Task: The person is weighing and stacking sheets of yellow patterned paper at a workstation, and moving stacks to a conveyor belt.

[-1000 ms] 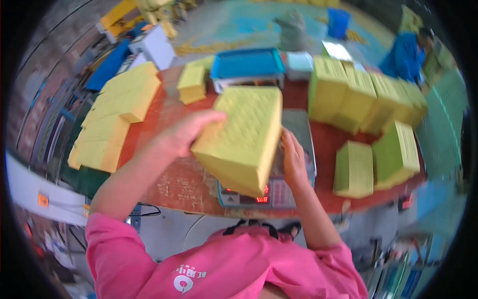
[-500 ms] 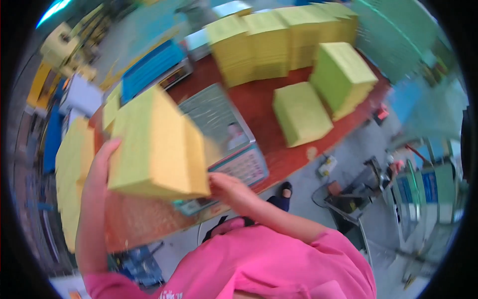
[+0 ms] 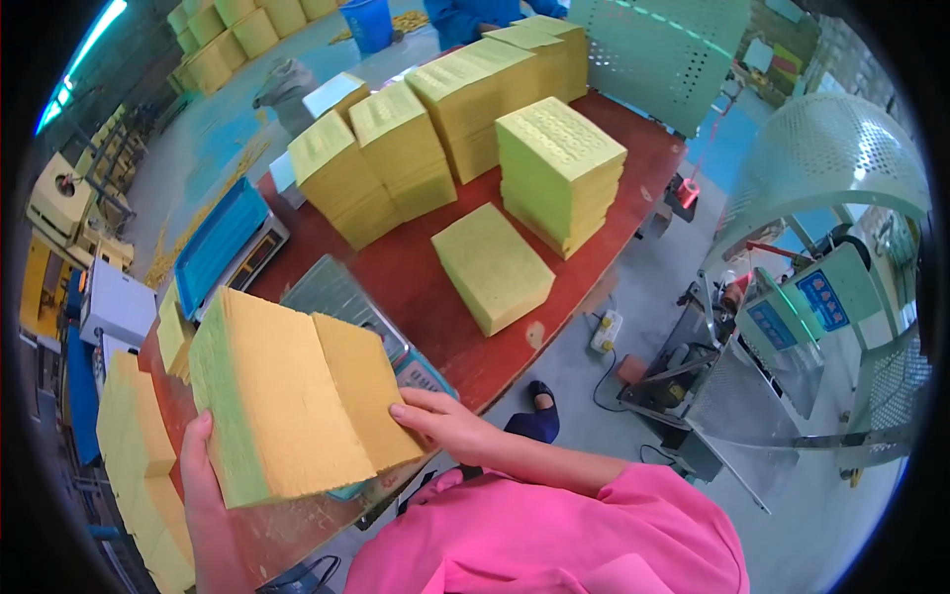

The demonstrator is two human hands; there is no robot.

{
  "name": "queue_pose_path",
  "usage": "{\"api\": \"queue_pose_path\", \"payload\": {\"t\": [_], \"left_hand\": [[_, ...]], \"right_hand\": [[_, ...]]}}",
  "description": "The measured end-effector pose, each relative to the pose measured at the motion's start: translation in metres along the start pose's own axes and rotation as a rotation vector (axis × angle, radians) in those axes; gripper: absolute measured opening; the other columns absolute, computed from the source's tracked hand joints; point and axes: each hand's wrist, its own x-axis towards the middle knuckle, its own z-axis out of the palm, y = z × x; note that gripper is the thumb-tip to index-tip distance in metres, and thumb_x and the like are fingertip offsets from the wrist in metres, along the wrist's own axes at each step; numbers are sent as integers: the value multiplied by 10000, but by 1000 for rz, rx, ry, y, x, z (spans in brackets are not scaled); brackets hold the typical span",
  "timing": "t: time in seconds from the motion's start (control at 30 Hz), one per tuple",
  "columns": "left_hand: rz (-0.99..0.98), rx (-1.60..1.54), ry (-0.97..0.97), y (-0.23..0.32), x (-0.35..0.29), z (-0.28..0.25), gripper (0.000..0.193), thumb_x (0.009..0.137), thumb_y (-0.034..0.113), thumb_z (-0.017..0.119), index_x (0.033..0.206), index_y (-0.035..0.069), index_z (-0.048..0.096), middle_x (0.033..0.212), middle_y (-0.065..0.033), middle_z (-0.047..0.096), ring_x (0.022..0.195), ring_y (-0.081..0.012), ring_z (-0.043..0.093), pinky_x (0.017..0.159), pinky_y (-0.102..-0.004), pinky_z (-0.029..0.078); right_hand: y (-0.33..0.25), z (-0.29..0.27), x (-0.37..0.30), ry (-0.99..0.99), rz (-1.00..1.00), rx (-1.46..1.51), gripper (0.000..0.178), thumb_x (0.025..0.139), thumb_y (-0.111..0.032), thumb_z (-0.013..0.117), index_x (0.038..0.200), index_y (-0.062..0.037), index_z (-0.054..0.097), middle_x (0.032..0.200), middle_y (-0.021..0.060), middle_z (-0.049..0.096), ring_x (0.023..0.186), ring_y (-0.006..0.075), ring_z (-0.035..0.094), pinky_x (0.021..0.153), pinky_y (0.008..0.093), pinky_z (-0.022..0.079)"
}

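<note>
I see L hand [image 3: 203, 475] flat under yellow paper stack [image 3: 287, 396], fingers spread along its green edge, R hand [image 3: 435, 421] pressed on stack's near corner, thumb side hidden, stack lifted & tilted over scale [image 3: 346, 297] on red table [image 3: 416, 267], other stacks [image 3: 559, 168] well apart.

A red-brown table [image 3: 416, 272] carries yellow paper stacks [image 3: 492, 265], a weighing scale [image 3: 346, 302] and a blue-topped scale [image 3: 223, 247].

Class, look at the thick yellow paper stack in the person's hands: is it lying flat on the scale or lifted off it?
Lifted. The yellow paper stack is tilted, gripped between the left hand and right hand, above the scale.
</note>
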Motion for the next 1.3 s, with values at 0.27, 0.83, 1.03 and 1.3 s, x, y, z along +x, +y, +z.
{"api": "queue_pose_path", "payload": {"t": [0.27,0.83,1.03,1.3], "left_hand": [[332,-41,-15,39,37,154,436,974,277,475,1317,11,522,1213,-106,619,1080,-216,609,937,-348,484],[583,56,-448,92,205,456,374,944,259,567,1241,32,579,1142,-89,647,1025,-184,634,902,-338,510],[106,83,-639,67,299,528,417,912,292,615,1238,40,553,1147,-78,640,1047,-203,633,930,-372,516],[-267,139,-719,-24,406,586,499,923,347,579,1333,77,494,1260,-96,610,1155,-238,597,992,-431,483]], "right_hand": [[-160,-52,-62,174,-503,-330,376,990,-276,552,1226,17,549,1046,21,610,955,87,543,819,257,448],[-418,-234,-56,362,-821,-175,373,986,-305,520,1130,24,622,1040,56,663,937,103,599,836,260,447],[-430,-332,0,528,-651,85,455,974,-421,497,1219,-61,631,1177,64,673,1081,179,603,962,328,400],[-390,-462,42,741,-546,86,483,959,-418,527,1246,-43,629,1175,84,673,1051,191,607,911,306,428]]}}
